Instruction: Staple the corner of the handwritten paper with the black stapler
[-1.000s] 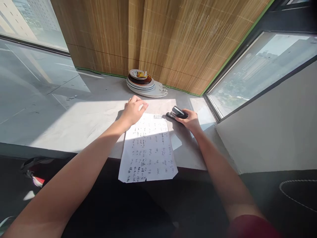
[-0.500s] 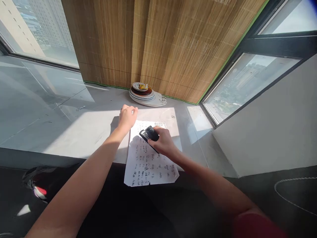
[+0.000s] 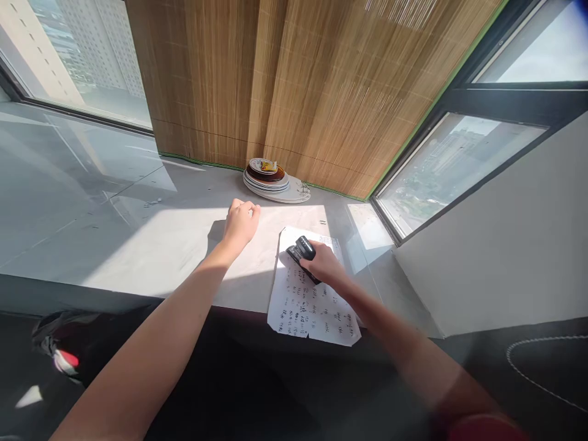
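Observation:
My right hand [image 3: 325,263] is closed round a black stapler [image 3: 304,247], whose jaws are apart at the front end. Beneath it lies a white sheet of paper [image 3: 280,297] with rows of handwriting, its near edge hanging over the front of the sill. To the left, my left hand [image 3: 242,224] hovers or rests over the pale sill [image 3: 184,245], apart from the paper. Its fingers are curled together, and whatever they may hold is hidden.
A stack of plates [image 3: 275,191] with a small yellow packet [image 3: 268,166] on top stands at the back, against a bamboo blind [image 3: 220,79]. Two small staple-like bits [image 3: 323,222] lie beyond the paper. A white wall [image 3: 500,239] and a window close off the right.
The paper and the stapler have shifted right together with my right hand, away from my left hand. My left hand has stayed nearly in place, still curled.

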`<state>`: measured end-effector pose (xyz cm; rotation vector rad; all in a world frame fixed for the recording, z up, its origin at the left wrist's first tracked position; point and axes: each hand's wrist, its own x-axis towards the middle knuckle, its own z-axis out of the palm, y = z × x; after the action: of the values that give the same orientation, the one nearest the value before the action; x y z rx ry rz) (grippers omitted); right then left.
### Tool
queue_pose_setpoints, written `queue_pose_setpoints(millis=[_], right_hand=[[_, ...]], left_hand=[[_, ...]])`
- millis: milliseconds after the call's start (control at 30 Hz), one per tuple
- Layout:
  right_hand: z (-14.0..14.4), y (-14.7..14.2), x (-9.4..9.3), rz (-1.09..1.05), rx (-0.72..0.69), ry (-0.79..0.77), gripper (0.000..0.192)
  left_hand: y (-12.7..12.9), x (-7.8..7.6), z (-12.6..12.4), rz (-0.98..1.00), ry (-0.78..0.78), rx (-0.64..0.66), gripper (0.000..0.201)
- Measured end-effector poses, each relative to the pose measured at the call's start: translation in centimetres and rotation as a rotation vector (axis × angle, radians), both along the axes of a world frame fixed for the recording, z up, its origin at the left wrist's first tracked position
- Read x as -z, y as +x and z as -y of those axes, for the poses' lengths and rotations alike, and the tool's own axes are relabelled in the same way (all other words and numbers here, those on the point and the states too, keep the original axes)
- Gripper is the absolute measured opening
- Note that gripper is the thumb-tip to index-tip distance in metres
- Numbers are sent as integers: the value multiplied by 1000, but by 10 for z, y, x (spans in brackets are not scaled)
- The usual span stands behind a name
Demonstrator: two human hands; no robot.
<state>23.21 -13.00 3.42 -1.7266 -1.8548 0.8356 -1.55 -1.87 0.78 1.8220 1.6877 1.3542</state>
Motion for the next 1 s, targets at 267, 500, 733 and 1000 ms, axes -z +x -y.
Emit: queue_pose_setpoints(millis=[267, 500, 733, 1000], right_hand=[[-32, 72, 14, -201, 241, 293, 45], [-82, 79, 50, 347, 120, 408, 38], [-94, 51, 47, 533, 2, 126, 68], [-124, -94, 45, 518, -228, 280, 69]], left_hand=[[-2, -6, 1, 26, 15, 7, 28], [-8, -11, -1, 40, 72, -66, 22], [-2, -22, 7, 116, 119, -155, 22], [-9, -43, 16, 146, 221, -179, 22]])
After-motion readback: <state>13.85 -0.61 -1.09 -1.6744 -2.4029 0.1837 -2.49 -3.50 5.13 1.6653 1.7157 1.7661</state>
